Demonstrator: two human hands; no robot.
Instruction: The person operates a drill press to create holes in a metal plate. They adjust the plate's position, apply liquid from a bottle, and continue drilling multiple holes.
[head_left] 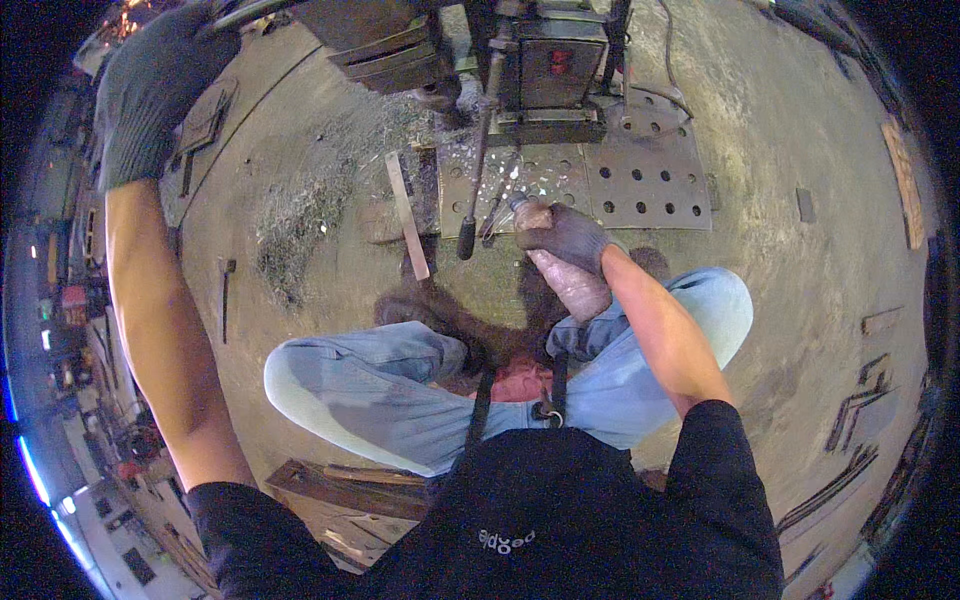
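Note:
My right hand (568, 235), in a dark grey knit glove, is closed around a clear plastic bottle (577, 287). The bottle is tilted, its narrow neck pointing away from me toward the perforated steel plate (650, 185) below the machine. Stretched far forward to the upper left, my gloved left hand (165, 85) is closed at the end of a dark curved bar (250, 12); the dim rim of the picture partly hides its fingers. A lever with a black grip (467, 240) hangs down from the machine (555, 70), left of the bottle's neck.
A flat metal strip (408, 215) lies left of the lever, near scattered metal shavings (285, 235). A hammer-like tool (226, 300) is on the floor farther left. Bent rods (858, 405) lie at right. Sparks (125, 22) glow at the top left. Wooden pieces (345, 488) lie beside me.

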